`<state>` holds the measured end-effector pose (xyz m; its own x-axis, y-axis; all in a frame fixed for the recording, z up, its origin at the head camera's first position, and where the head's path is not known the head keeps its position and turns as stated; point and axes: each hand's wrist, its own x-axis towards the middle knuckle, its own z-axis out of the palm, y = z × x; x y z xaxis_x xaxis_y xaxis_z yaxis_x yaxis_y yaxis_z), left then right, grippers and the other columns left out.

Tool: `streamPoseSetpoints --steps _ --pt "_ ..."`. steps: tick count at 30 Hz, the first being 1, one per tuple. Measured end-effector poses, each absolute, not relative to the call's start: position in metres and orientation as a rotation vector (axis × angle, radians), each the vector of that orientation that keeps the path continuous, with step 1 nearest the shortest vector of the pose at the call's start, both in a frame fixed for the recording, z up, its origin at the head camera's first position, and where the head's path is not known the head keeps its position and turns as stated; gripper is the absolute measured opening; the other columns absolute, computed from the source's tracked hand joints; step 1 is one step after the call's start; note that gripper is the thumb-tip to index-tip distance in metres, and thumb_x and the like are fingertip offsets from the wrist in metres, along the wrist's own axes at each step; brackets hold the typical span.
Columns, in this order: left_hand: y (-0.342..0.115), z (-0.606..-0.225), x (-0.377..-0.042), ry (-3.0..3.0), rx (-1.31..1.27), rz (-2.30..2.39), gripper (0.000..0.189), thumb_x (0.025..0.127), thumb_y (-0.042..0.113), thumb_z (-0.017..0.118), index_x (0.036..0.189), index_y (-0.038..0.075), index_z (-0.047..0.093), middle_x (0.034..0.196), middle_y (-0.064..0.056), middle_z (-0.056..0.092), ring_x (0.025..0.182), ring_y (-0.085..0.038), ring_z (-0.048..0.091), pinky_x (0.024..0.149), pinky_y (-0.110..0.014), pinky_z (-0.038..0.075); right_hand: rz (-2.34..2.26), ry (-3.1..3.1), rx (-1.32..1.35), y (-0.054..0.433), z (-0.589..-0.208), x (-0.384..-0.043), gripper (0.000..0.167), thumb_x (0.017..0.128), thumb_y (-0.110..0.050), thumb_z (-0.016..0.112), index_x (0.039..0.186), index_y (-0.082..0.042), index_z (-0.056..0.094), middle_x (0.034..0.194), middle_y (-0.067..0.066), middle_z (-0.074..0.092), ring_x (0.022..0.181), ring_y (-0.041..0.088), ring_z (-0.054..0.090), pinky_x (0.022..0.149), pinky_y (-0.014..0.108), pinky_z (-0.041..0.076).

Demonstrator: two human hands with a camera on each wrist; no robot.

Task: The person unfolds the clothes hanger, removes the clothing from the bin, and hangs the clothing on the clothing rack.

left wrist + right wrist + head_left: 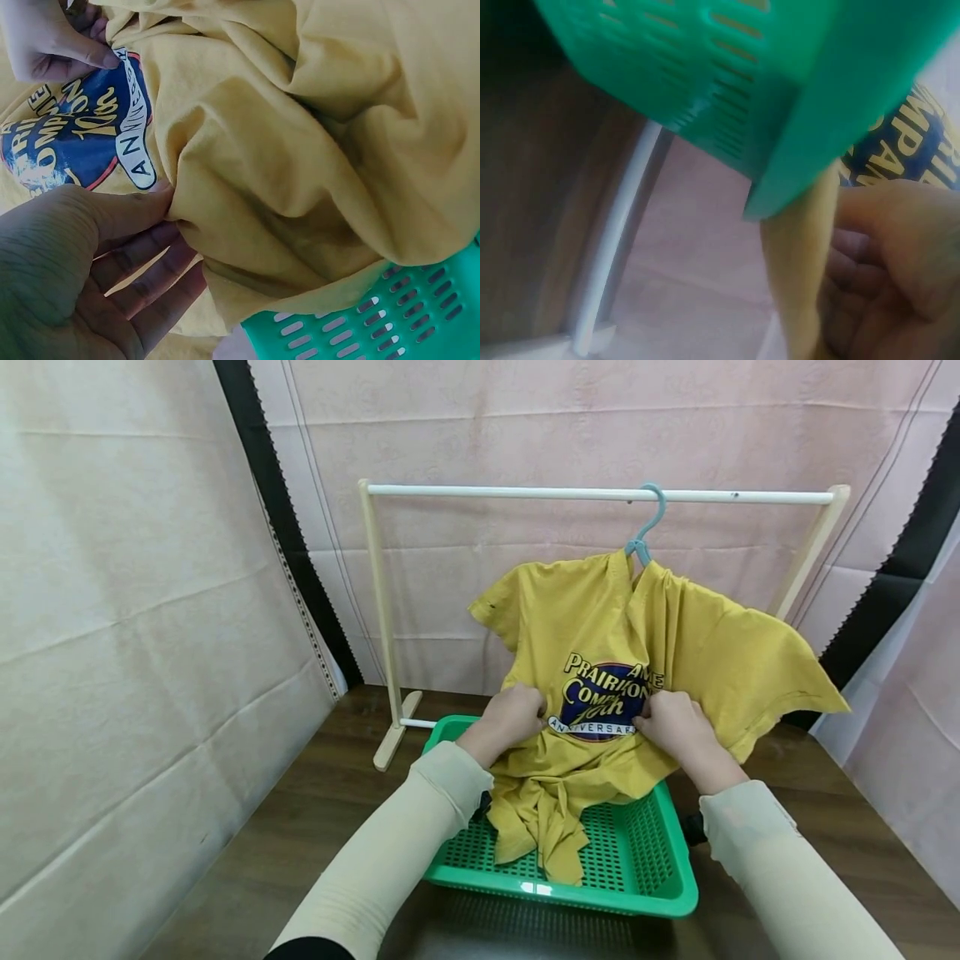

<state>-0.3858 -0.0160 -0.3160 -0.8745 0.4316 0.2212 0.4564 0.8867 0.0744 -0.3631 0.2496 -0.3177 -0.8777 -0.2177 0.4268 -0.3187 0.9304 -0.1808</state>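
Observation:
A yellow T-shirt (577, 610) with a dark blue printed logo (603, 697) hangs on a light blue hanger (656, 518), which is hooked over the rack's white bar (487, 492). My left hand (513, 720) pinches the cloth just left of the print. On the print's other side, my right hand (678, 727) grips the shirt. The left wrist view shows the left thumb and fingers (154, 259) holding a fold. Bunched cloth below the hands trails into a green basket (667, 902). The hanger's arms are hidden inside the shirt.
The rack's left post (381, 610) stands on a pale wooden foot (397, 731) behind the basket. Its right post (813, 552) is partly covered by a sleeve. A dark wooden table (292, 827) lies beneath, with pale cloth walls (127, 610) around it.

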Motion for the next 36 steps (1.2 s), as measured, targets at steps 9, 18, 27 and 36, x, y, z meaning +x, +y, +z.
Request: streamPoseSetpoints --steps 9,18,27,36 --pt "-0.021 -0.316 -0.387 -2.874 -0.673 -0.200 0.042 0.096 0.024 0.069 0.060 0.017 0.049 0.058 0.002 0.043 0.059 -0.014 0.043 0.056 -0.027 0.037 0.351 -2.724 0.294 0.240 -0.319 -0.365 0.045 0.083 -0.035 0.081 0.063 -0.001 0.059 0.070 0.026 0.062 0.062 0.042 0.061 0.056 0.056 0.049" --pt "-0.022 -0.316 -0.389 -2.861 -0.691 -0.217 0.042 0.096 0.024 0.070 0.060 0.017 0.049 0.057 0.003 0.042 0.058 -0.013 0.044 0.057 -0.027 0.037 0.455 -2.692 0.349 0.247 -0.327 -0.371 0.045 0.087 -0.015 0.071 0.049 -0.018 0.047 0.048 -0.004 0.046 0.049 0.021 0.045 0.049 0.037 0.035" --pt "-0.025 -0.315 -0.392 -2.864 -0.732 -0.320 0.045 0.096 0.024 0.069 0.058 0.018 0.046 0.054 0.005 0.033 0.054 -0.012 0.035 0.055 -0.026 0.032 0.557 -2.634 0.384 0.255 -0.324 -0.369 0.043 0.086 -0.013 0.071 0.052 -0.016 0.046 0.047 -0.005 0.036 0.046 0.015 0.034 0.049 0.032 0.028" --pt "-0.029 -0.296 -0.392 -2.866 -0.685 -0.496 0.031 0.099 0.031 0.066 0.071 0.019 0.060 0.061 0.006 0.048 0.052 -0.011 0.043 0.051 -0.025 0.036 0.558 -2.535 0.418 0.267 -0.296 -0.358 0.018 0.088 -0.015 0.072 0.073 -0.004 0.074 0.069 0.007 0.069 0.060 0.023 0.062 0.061 0.044 0.051"
